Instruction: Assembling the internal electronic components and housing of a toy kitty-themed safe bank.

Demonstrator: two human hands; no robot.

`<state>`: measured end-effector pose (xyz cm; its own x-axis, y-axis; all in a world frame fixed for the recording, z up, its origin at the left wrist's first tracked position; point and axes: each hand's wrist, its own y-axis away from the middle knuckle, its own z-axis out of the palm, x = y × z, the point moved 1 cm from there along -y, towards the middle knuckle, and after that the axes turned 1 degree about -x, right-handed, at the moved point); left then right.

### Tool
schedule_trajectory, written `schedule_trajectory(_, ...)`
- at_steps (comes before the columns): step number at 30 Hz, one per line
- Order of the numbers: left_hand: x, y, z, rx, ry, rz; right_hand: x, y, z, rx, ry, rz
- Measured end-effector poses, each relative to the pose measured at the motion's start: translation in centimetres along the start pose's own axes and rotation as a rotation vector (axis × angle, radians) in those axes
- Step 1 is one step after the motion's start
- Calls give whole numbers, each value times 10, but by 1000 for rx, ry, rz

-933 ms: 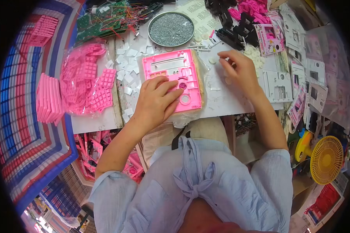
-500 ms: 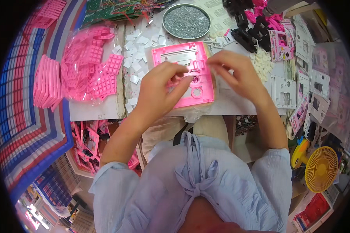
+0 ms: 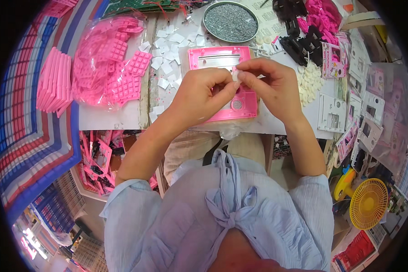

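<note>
A pink plastic casing, with a round ring and raised ribs inside, lies on a wrapped pad in front of me. Over its middle my left hand and my right hand meet, thumbs and forefingers pinched close together. Something small and pale shows between the fingertips, too small to name. Both hands cover the casing's centre. To the left of the casing, small white square pieces lie scattered. Beyond it stands a round metal tin full of tiny grey metal parts.
A clear bag of pink keypads and stacked pink panels are on the left. To the right lie cream-coloured small parts, black parts and white frames. A yellow fan stands at lower right.
My right hand has come left and down to meet my left hand, and their fingertips now nearly touch over the casing. The whole view has shifted slightly.
</note>
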<state>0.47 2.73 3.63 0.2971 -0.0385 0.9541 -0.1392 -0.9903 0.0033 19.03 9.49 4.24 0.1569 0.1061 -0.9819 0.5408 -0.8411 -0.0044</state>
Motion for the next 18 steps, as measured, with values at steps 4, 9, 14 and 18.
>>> schedule_trajectory(4, -22, 4, -2, 110, -530, 435, 11, 3, -5, -55, 375, 26)
schedule_trajectory(9, -38, 12, 6, 35, -624, 442, 23, 3, 11, -25, 882, -455)
schedule_trajectory(14, -40, 14, 9, 53, -605, 413, 29, 6, 19, 72, 913, -468)
schedule_trajectory(18, -41, 15, 8, 68, -600, 410, 32, 11, 26, 111, 943, -378)
